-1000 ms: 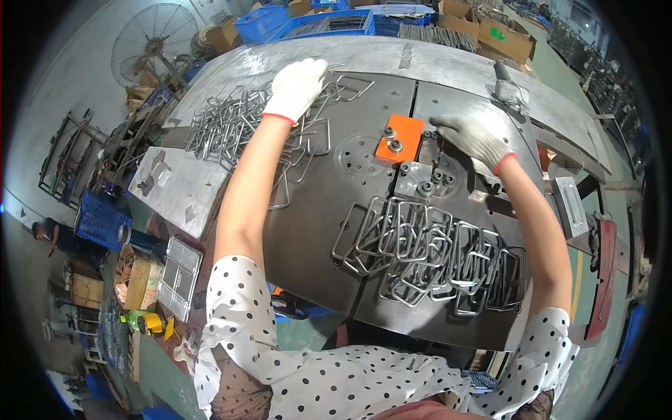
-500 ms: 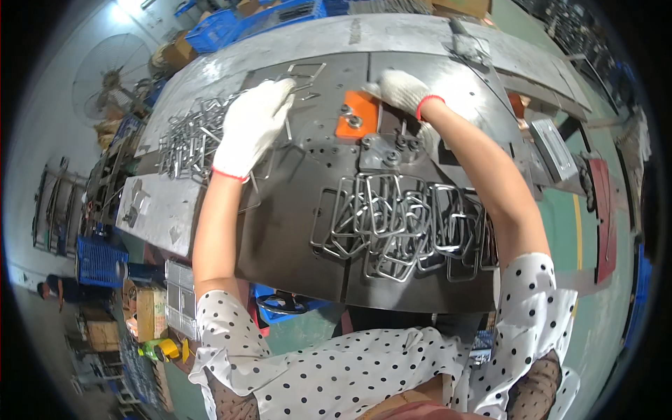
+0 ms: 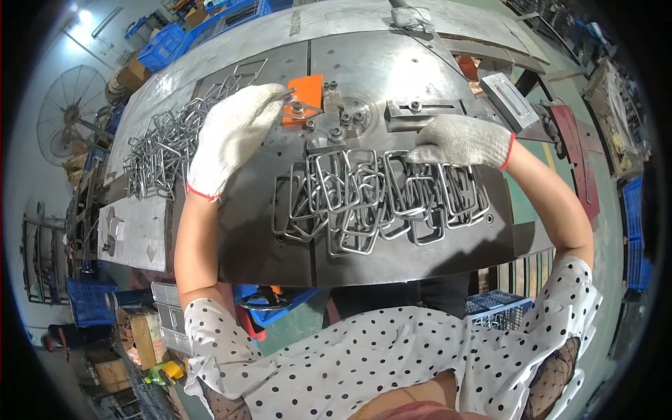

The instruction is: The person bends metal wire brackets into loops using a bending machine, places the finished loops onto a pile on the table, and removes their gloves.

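My left hand (image 3: 241,129), in a white knitted glove, is closed with its fingertips on a bent metal rod (image 3: 308,112) at the orange plate (image 3: 305,92). The rod lies across the plate's near end, beside bolts and a small steel fixture (image 3: 334,129). Over the back right of a heap of rectangular wire frames (image 3: 364,189), my gloved right hand (image 3: 462,142) has its fingers curled at the top of one upright wire frame (image 3: 390,178). That hand's grip is partly hidden by the glove.
Left of my left hand lies a tangled pile of bent metal rods (image 3: 164,147). A slotted steel block (image 3: 423,112) is bolted behind my right hand. Farther right is a grey metal box (image 3: 509,101). Blue crates (image 3: 161,49) stand beyond the far left table edge.
My right hand has come from the fixture back toward me and right, to the wire frame heap. My left hand has moved from the rod pile to the orange plate, bringing a rod. The view has shifted.
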A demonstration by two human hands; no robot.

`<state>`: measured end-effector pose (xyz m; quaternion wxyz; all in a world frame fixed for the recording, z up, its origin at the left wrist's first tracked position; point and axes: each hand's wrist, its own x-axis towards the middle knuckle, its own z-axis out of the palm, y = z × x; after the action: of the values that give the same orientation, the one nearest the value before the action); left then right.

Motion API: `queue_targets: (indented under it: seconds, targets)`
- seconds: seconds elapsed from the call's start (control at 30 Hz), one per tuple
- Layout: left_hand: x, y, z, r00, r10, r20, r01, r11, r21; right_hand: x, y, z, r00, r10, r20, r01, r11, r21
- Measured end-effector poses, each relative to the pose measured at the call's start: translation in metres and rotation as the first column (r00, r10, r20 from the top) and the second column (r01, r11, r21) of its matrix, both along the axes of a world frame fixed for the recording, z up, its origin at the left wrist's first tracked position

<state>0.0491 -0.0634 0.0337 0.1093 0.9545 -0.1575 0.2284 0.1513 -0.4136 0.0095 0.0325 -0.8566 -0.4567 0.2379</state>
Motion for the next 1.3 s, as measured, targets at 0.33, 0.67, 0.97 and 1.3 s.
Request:
queue_targets:
  seconds: [0.33,0.67,0.97,1.3]
  targets:
    - [0.018,-0.042,0.001,0.932,-0.294,0.211,0.298,0.955,0.015,0.033,0.011,-0.012,0.963,-0.200,0.180,0.057,0.805,0.591]
    - [0.026,-0.033,0.000,0.923,-0.318,0.218,0.320,0.947,0.030,0.071,0.124,-0.001,0.694,-0.060,-0.718,0.640,0.509,0.575]
    - [0.035,0.016,-0.013,0.945,-0.292,-0.149,-0.059,0.295,-0.954,0.122,0.171,-0.032,0.996,-0.037,-0.078,0.085,0.591,0.802]
    - [0.035,0.006,-0.018,0.919,-0.308,-0.247,-0.110,0.400,-0.910,0.125,0.170,-0.038,0.994,0.099,-0.040,-0.033,0.645,0.763]
